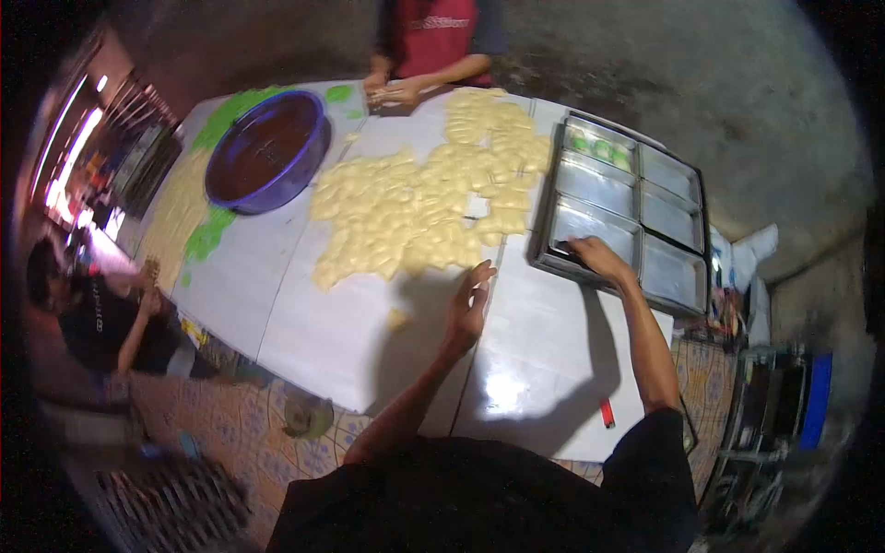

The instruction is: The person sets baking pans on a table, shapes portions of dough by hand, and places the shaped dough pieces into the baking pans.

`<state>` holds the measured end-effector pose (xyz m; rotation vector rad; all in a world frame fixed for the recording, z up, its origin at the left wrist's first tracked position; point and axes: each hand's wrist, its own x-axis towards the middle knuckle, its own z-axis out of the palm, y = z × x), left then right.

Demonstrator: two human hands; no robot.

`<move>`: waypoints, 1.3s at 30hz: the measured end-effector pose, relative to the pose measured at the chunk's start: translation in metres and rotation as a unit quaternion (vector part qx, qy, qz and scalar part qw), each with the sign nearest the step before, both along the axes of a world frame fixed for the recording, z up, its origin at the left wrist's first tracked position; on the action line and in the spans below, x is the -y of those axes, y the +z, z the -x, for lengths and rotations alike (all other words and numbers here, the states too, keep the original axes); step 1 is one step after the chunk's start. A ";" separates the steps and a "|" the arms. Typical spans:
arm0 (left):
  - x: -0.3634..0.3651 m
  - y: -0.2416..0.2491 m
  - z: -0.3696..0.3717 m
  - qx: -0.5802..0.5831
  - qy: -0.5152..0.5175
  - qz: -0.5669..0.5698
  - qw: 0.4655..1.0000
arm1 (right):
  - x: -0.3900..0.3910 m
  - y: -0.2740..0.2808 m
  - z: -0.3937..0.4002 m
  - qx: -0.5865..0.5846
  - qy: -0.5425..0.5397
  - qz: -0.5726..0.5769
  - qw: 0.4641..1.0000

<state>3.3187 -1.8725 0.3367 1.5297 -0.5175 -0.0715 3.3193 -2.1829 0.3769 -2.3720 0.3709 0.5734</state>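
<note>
My left hand (pixel 468 309) is above the white table, its fingers apart with nothing in them. Just beyond it lies a wide spread of pale yellow dough pieces (pixel 387 212), and one small dough piece (pixel 397 320) sits by itself to the left. My right hand (pixel 601 258) is at the near left corner of a metal baking pan set (pixel 636 221) with several compartments. Its fingers are closed at a small dark thing by the pan's rim, whose kind I cannot make out. Green pieces (pixel 599 148) lie in the far left compartment.
A purple tub (pixel 304 184) with brown contents stands at the left, among green dough (pixel 210 235). A red lighter-like object (pixel 607 413) lies near the table's front edge. One person (pixel 433 46) works across the table, another person (pixel 111 313) at the left.
</note>
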 end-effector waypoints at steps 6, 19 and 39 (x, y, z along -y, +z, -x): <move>-0.041 0.019 -0.010 -0.007 0.015 0.182 0.983 | -0.224 -0.030 0.077 0.304 0.076 -0.179 0.932; -0.242 -0.105 -0.115 -0.036 0.034 0.275 0.960 | -0.465 -0.038 0.060 0.248 0.096 -0.419 0.868; -0.305 0.019 -0.070 -0.146 -0.016 0.067 0.987 | -0.513 0.003 -0.026 0.394 -0.290 -0.326 0.809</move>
